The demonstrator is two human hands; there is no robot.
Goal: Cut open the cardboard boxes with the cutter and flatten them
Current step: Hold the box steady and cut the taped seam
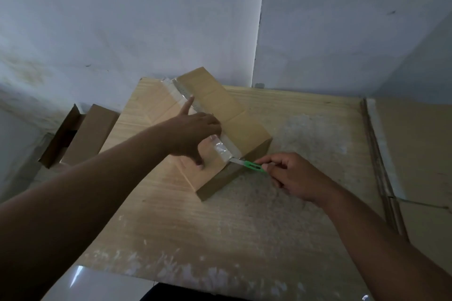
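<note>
**While we brace, the blade meets tape**

While our left hand [195,134] presses, fingers [187,107] spread, on the box [244,124] at centre frame, our right hand [293,176] pinches the green cutter [253,166], blade [236,160] at the taped seam [220,140]; the slit looks barely begun; next, a steady draw toward upper left, clear of those fingers.

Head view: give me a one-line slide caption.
Left hand steadies the taped box on the table; right hand holds the cutter at the end of the tape.

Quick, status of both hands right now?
Left hand: open, fingers spread, pressing down on the cardboard box.
Right hand: holds the green cutter, blade at the box's near end.
</note>
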